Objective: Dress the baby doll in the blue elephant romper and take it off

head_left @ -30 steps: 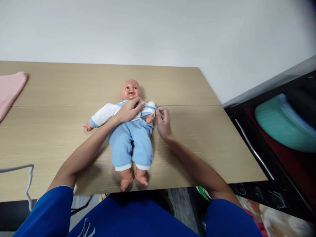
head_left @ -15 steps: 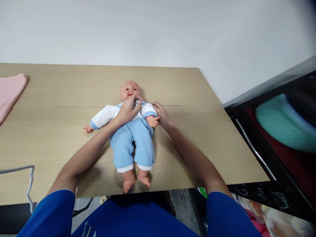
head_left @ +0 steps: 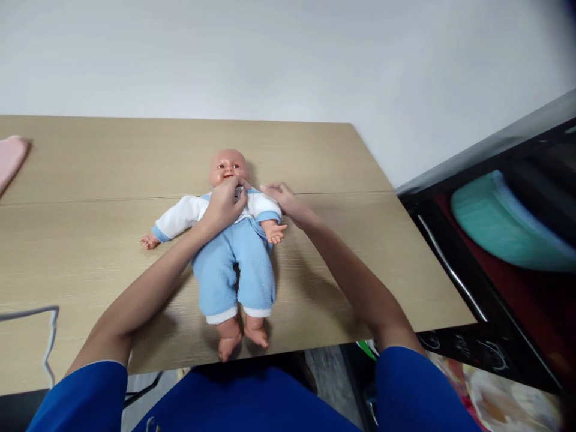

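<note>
A bald baby doll (head_left: 228,168) lies on its back on the wooden table, head away from me and bare feet near the front edge. It wears a fleecy outfit (head_left: 216,264) with a white top, blue cuffs and blue trousers. My left hand (head_left: 224,203) lies across the doll's upper chest, its fingers bent and closed on the outfit at the neckline just below the chin. At the doll's shoulder on the right side, the fingers of my right hand (head_left: 288,203) are drawn together on the white sleeve (head_left: 263,205). The fingertips of both hands are partly hidden.
A pink cloth (head_left: 11,157) lies at the table's far left. A bent grey wire-like piece (head_left: 51,336) stands at the near left. Right of the table is a dark rack with a teal basin (head_left: 504,222); a colourful bag (head_left: 508,396) sits below. A pale wall rises behind the table (head_left: 360,258).
My right hand has moved from beside the doll's upper arm up onto its shoulder. My left hand stays at the neckline. The whole view has shifted slightly, with the doll further left.
</note>
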